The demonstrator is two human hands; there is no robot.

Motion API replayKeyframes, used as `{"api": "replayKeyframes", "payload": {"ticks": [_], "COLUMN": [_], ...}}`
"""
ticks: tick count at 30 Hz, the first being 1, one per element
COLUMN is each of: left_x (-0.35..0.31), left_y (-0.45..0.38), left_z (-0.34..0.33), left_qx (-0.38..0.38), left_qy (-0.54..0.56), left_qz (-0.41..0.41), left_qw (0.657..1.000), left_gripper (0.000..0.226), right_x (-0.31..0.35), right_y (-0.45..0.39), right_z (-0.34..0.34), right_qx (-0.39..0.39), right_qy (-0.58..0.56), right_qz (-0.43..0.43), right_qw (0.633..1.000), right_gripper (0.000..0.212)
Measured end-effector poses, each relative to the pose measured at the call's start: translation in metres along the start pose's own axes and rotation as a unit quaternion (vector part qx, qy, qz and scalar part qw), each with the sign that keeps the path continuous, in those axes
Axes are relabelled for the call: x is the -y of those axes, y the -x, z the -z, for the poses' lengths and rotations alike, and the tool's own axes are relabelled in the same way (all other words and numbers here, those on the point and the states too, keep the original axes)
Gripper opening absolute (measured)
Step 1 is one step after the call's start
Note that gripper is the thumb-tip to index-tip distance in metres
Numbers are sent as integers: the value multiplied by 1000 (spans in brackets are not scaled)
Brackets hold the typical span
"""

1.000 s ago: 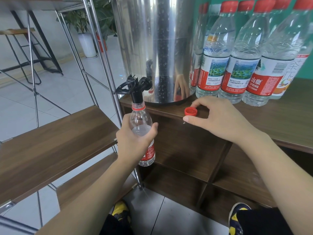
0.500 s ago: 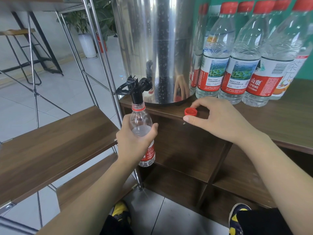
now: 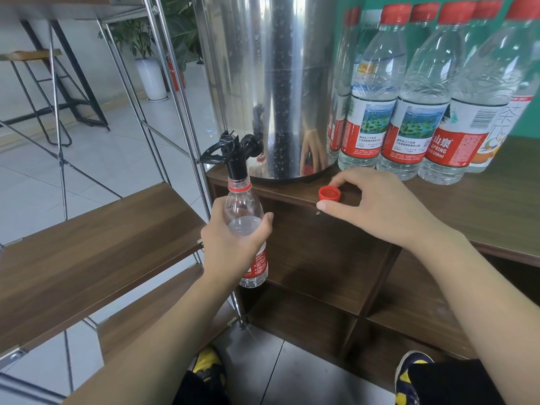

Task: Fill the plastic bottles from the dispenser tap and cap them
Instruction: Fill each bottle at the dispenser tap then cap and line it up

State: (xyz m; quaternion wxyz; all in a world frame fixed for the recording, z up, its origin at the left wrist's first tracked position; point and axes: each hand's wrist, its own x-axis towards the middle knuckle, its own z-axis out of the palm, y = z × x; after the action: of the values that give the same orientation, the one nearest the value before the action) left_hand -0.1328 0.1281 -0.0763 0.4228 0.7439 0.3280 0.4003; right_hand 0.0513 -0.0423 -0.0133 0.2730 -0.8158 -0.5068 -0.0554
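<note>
A clear plastic bottle [image 3: 244,206] with a red label and red neck ring is held upright, its open mouth right under the black tap [image 3: 233,153] of the steel dispenser [image 3: 268,83]. My left hand [image 3: 230,244] grips the bottle around its middle. Water stands up to the bottle's shoulder. No stream can be made out. A red cap [image 3: 329,193] lies open side up at the counter's front edge. My right hand [image 3: 377,206] rests on the counter, thumb and forefinger curled around the cap.
Several capped, full water bottles [image 3: 374,112] stand to the right of the dispenser on the brown wooden counter [image 3: 482,206]. A wooden shelf [image 3: 87,249] on a metal rack [image 3: 175,97] sits to the left. Open cubbies lie below the counter, and my shoes are on the floor.
</note>
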Motion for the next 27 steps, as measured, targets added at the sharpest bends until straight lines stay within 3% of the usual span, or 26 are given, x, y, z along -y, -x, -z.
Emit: {"api": "replayKeyframes", "payload": {"ticks": [18, 27], "left_x": [1, 5], "left_y": [0, -2], "left_z": [0, -1], "left_qx": [5, 7], "left_qy": [15, 10], "left_qz": [-8, -16], "left_qw": [1000, 1000], "left_gripper": [71, 57], "right_x": [-1, -2], "right_y": [-1, -1], "right_z": [-2, -2], "right_qx": [0, 0], "right_qy": [-3, -1], "right_qz": [7, 10], "right_qw": [1000, 1000], "right_gripper": [35, 36]}}
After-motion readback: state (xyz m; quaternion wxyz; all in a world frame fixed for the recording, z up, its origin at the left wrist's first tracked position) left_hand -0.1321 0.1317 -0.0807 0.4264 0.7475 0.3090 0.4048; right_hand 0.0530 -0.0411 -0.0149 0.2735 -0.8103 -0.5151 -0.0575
